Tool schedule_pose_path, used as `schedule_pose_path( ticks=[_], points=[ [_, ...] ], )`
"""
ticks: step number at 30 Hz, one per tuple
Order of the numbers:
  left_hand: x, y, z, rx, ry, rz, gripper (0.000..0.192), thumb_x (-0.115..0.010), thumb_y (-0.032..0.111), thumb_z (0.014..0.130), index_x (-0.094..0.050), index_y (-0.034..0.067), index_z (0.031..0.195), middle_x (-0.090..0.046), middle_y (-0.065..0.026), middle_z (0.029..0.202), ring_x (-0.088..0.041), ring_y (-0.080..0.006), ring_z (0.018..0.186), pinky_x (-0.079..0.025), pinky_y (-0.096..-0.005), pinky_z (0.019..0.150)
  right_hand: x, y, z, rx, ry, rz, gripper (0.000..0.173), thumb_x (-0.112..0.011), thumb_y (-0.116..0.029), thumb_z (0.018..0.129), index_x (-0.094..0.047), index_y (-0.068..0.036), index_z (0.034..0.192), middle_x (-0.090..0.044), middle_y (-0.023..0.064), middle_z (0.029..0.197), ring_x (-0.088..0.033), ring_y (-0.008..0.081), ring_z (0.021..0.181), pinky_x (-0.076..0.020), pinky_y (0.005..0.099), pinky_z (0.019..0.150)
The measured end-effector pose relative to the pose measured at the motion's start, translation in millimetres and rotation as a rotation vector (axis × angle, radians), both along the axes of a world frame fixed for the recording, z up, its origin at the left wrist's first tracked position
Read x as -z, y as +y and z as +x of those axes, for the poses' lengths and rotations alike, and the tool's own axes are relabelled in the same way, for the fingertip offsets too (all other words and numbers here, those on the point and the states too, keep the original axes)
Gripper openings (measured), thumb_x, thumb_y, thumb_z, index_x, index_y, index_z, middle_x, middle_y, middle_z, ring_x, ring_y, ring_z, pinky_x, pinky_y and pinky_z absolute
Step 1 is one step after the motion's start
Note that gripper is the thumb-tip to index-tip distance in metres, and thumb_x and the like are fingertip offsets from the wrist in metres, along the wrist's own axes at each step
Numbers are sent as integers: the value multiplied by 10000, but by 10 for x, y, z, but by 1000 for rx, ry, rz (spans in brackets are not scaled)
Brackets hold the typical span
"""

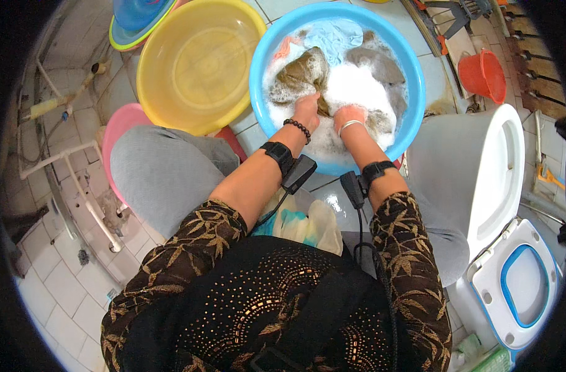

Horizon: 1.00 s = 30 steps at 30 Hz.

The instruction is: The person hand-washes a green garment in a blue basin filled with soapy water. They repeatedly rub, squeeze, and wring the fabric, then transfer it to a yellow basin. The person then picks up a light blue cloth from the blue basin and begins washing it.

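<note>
A blue plastic basin [418,93] full of suds and wet laundry stands on the floor before me. My left hand [307,111], with a dark bead bracelet at the wrist, grips a brown-olive wet garment [306,69] near the basin's middle. Beside it, my right hand [350,115], below a silver bangle, reaches into the foam, and its fingers are hidden there. White lather [357,88] is heaped just beyond the right hand. A light blue cloth [336,37] floats at the far side, and a grey-brown cloth [380,65] lies at the right.
A yellow basin [145,69] stands close on the left, with a pink basin [113,135] behind my left knee. At the right are a white toilet [490,186], a toilet seat [492,279] and a red bucket [480,72]. Pipes [90,204] run along the left wall.
</note>
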<state>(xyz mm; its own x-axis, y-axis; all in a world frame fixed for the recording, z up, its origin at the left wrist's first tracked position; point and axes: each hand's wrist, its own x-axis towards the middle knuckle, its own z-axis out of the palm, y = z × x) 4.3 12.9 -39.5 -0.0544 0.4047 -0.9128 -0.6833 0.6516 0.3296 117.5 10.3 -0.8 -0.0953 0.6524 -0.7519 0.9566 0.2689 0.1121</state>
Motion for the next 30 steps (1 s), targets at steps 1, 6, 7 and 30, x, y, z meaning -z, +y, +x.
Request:
schedule_pose_path(
  ticks=[1,6,7,30],
  points=[
    [57,-5,-6,-52,-39,8,200,-535,129,907,-489,-50,983,-533,-108,1104,-520,-233,928,-415,-321,855,89,47,19,-57,-36,-81,289,-529,-200,836,-633,-129,1096,-579,109,1195,-537,261,1125,-437,451,877],
    [156,4,-61,-104,-158,60,185,-532,90,891,-490,-40,1016,-528,-103,1115,-521,-227,932,-432,-330,824,698,211,110,-123,-180,-324,464,-452,-281,895,-449,-107,1325,-368,106,1411,-430,288,1242,-320,481,1013],
    [125,9,-70,-92,-152,57,191,-534,85,886,-492,-37,1026,-530,-105,1115,-523,-231,936,-436,-335,825,820,244,160,-91,-191,-371,477,-431,-301,898,-439,-107,1333,-353,105,1421,-409,290,1256,-305,476,1025],
    [-797,-62,59,166,-298,337,242,-420,215,930,-559,36,1016,-603,-100,984,-585,-233,869,-509,-385,732,-917,-90,-182,741,676,439,182,-584,-210,779,-643,-87,900,-567,164,1004,-586,379,828,-489,439,728]
  ],
)
